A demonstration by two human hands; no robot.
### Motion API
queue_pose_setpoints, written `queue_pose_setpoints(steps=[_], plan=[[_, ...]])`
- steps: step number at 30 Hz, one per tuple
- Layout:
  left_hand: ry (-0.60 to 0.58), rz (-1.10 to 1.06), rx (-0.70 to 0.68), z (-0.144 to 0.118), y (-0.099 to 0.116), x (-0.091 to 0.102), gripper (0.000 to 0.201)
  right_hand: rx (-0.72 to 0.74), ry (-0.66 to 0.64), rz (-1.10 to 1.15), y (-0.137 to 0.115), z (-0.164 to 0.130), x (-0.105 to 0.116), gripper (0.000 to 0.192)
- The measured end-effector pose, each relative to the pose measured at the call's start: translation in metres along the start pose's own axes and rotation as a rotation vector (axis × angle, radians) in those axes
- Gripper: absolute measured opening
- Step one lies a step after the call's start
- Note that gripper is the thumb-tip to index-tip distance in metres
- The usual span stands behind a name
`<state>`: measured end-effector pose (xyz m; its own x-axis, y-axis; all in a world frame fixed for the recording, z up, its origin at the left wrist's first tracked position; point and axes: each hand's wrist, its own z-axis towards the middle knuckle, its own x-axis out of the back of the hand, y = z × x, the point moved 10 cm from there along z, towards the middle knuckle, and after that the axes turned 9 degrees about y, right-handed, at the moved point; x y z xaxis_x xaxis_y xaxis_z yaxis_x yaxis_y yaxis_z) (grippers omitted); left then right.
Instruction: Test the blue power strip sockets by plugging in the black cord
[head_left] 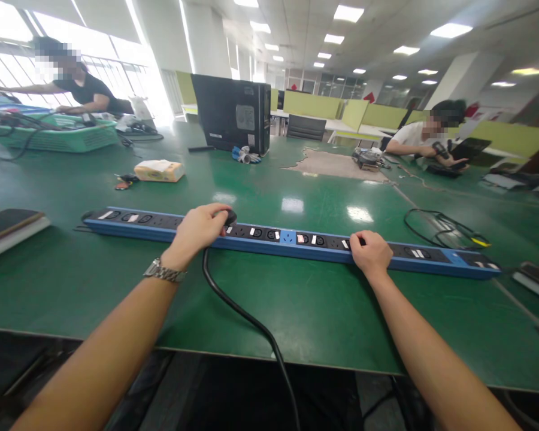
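left hand point(200, 228): fingers closed on black plug point(230, 216), mostly hidden | right hand point(371, 252): fingers curled over power strip point(287, 238), grip unclear

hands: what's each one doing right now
left hand: closed on black plug at power strip
right hand: pressing down on strip, holding nothing

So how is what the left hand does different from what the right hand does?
The left hand is closed on a black plug with a cable, at the power strip; the right hand just presses on the strip, holding nothing else. The left wrist wears a watch; the right wrist is bare. Both rest on the same strip.
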<state>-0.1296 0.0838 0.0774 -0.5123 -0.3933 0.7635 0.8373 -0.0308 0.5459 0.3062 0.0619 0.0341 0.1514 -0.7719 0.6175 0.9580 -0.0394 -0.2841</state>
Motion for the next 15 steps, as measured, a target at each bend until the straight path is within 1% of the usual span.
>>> queue_pose_setpoints(steps=[2, 4, 7, 10, 12, 15], plan=[[-0.089, 0.085, -0.014, -0.004, 0.006, -0.015, 0.040, 0.003, -0.002, -0.002, 0.000, 0.000, -0.001, 0.027], [-0.127, 0.138, -0.023, -0.008, 0.012, -0.020, 0.041, 0.006, -0.004, -0.008, -0.001, 0.000, -0.001, 0.028], [-0.113, 0.233, -0.037, -0.011, 0.020, -0.017, 0.042, 0.011, 0.000, -0.008, -0.001, 0.000, -0.001, 0.027], [-0.061, 0.385, -0.076, -0.015, 0.033, -0.014, 0.042, 0.010, 0.001, 0.002, -0.002, 0.000, 0.000, 0.028], [-0.041, 0.465, -0.110, -0.018, 0.041, -0.016, 0.041, 0.007, -0.007, 0.001, -0.002, 0.000, 0.001, 0.029], [-0.057, 0.513, -0.143, -0.018, 0.047, -0.019, 0.039, 0.001, -0.012, -0.005, -0.002, 0.000, 0.001, 0.029]])
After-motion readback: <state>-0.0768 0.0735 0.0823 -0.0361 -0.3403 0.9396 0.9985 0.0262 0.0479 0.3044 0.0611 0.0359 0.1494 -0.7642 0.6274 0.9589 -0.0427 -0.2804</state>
